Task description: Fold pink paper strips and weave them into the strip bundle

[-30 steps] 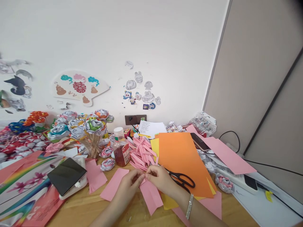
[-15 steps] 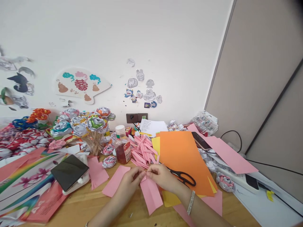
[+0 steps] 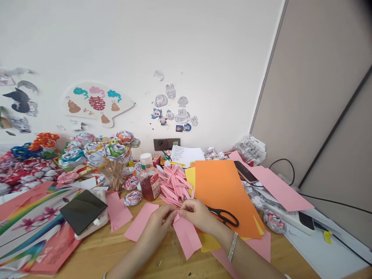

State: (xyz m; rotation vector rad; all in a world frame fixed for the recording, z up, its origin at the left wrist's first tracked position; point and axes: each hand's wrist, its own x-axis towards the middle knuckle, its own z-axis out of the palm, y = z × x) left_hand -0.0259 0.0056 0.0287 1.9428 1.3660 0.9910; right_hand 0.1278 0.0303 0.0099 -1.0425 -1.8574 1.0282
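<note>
Both of my hands meet low in the middle of the view over a pink paper strip (image 3: 186, 237) that lies on the wooden table (image 3: 95, 252). My left hand (image 3: 158, 221) pinches the strip's top edge with closed fingers. My right hand (image 3: 197, 215), with a sparkly bracelet on its wrist, pinches the same edge from the right. Just behind the fingers lies a heap of folded pink paper pieces (image 3: 173, 186). Black scissors (image 3: 223, 217) lie beside my right hand on an orange sheet (image 3: 223, 193).
A red-filled bottle (image 3: 148, 181) stands behind my left hand. Paper roses on sticks (image 3: 110, 159) crowd the back left. A dark phone (image 3: 83, 211) rests on a white box at left. More pink sheets (image 3: 279, 190), another phone (image 3: 245, 172) and cables lie right.
My hands have stayed on the pink strip with only small finger shifts at its top edge. The view has drifted slightly; nothing else on the table has moved.
</note>
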